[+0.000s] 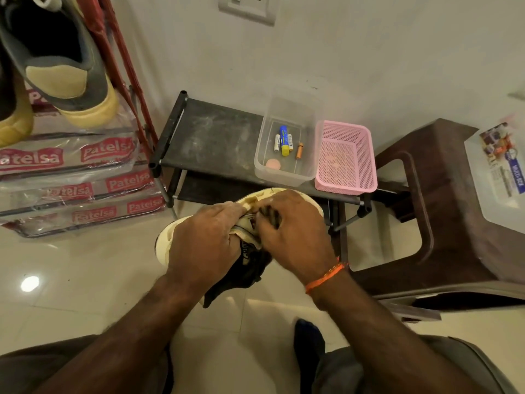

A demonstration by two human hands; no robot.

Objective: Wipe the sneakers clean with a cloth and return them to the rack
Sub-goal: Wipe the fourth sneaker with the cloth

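While both hands meet at the centre of the frame, the left hand [203,243] is closed around a cream-soled sneaker [247,223] held above the floor, and the right hand [295,237], with an orange thread at its wrist, presses a dark cloth [270,216] against the shoe. Just behind stands a low black rack [210,137] carrying a clear box [287,155] and a pink basket [345,157]. Another sneaker [65,61] sits at upper left.
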